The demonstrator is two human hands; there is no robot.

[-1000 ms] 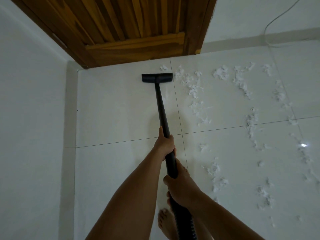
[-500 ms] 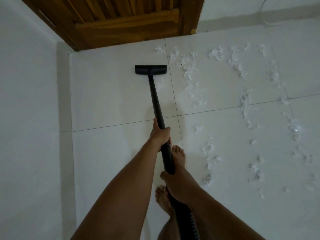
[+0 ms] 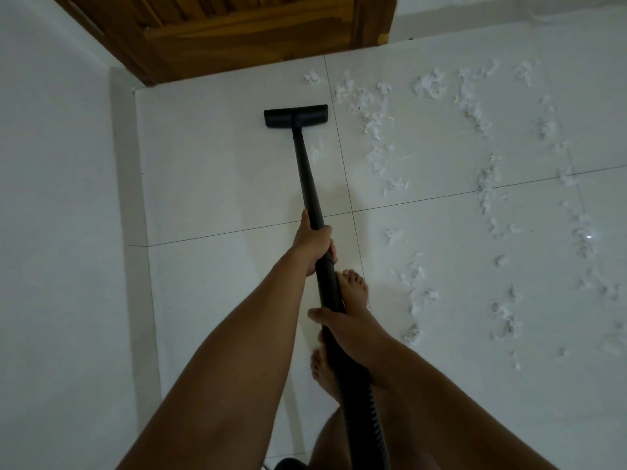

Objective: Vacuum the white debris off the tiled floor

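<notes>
Hands grip one black vacuum wand (image 3: 307,174) that runs up the middle of the frame. The left hand (image 3: 314,244) wraps round the wand near the centre, thumb lying along the tube. The right hand (image 3: 346,329) curls round it lower down, just above where the ribbed hose (image 3: 368,412) begins and drops out at the bottom edge.

The flat black floor head (image 3: 296,116) sits on the tiled floor (image 3: 217,184) in the upper middle, near the wooden door (image 3: 244,39) at the top, its right end just at a grout line. White debris (image 3: 376,127) lies in shredded tufts right of that line and trails in loose rows down the right half of the frame.

A bare foot (image 3: 356,290) stands just below the left hand, touching the wand. A second foot (image 3: 324,371) shows lower, partly hidden by the right hand. A pale wall (image 3: 51,198) fills the left side.
</notes>
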